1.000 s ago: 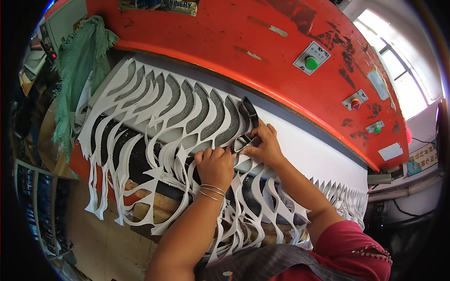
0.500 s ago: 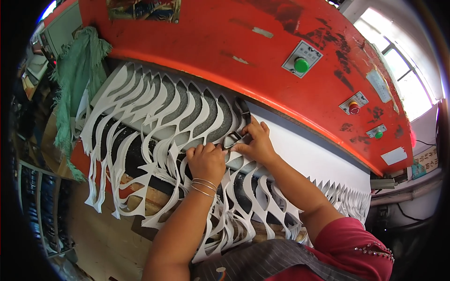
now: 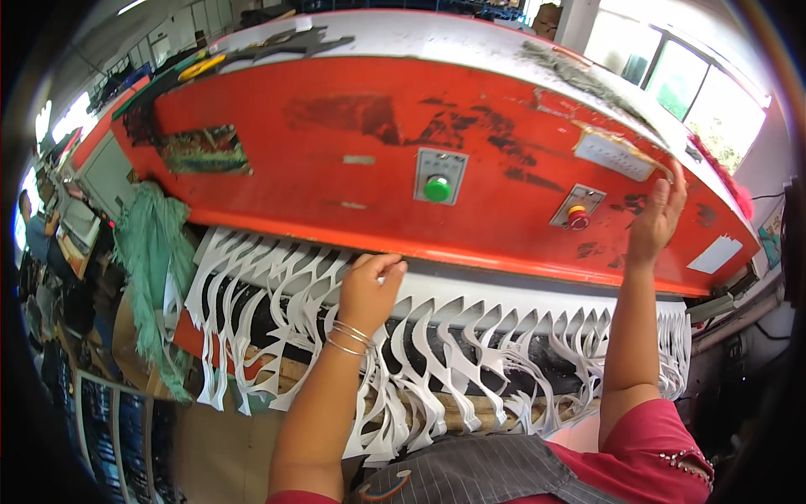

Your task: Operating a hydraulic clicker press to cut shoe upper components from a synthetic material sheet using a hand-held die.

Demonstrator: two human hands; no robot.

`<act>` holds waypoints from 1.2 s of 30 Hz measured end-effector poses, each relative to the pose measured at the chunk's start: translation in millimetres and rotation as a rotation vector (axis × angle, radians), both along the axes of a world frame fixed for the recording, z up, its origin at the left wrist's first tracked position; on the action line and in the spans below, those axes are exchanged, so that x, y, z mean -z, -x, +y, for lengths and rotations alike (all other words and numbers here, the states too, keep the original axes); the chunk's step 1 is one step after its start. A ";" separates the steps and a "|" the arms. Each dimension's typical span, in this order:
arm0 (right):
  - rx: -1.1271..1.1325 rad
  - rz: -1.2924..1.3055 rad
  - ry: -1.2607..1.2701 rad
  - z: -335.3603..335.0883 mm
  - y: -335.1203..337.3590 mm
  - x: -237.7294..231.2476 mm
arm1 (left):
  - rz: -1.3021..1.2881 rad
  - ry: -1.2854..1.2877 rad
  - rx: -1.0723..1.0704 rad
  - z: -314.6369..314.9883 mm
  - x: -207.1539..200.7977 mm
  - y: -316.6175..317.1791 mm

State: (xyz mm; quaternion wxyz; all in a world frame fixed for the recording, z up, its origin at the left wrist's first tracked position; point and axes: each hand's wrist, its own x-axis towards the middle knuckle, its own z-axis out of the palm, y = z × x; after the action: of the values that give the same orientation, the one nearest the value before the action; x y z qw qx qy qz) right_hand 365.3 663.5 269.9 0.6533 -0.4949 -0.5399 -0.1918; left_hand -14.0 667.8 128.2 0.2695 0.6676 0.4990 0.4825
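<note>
My left hand (image 3: 372, 287) is at the lower edge of the red machine beam (image 3: 319, 214), above the cut white sheets. Its fingers are curled in; whatever they may hold is hidden. My right hand (image 3: 657, 220) is raised against the beam's right part, palm partly turned to the left, fingers stretched upward and holding nothing visible. It covers the spot right of the red stop button (image 3: 578, 218). Layered white sheet material (image 3: 453, 336) with rows of curved cut-outs hangs in strips over the front edge below the beam. No black-edged cutting die shows now.
A large green push button (image 3: 437, 189) sits mid-beam. Scissors and dark tools (image 3: 294, 44) lie on the beam's top. Green cloth (image 3: 151, 277) hangs at the left. Shelving (image 3: 109, 437) stands lower left, and another person (image 3: 42, 239) is at the far left.
My head view has tilted up. Both hands have left the black-edged cutting die; the right rose to the beam's right side, and the left moved to the beam's lower edge.
</note>
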 end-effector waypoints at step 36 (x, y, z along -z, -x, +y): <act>-0.814 -0.990 1.421 -227.8 189.4 181.9 | 0.631 -0.074 -0.016 -253.3 62.2 55.0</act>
State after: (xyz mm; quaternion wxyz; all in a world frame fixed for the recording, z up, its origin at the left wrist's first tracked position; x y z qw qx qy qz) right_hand 175.9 435.7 87.9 -0.0859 -0.4130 -0.8757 0.2349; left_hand -69.1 414.5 66.0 0.0730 0.7899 0.5451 0.2714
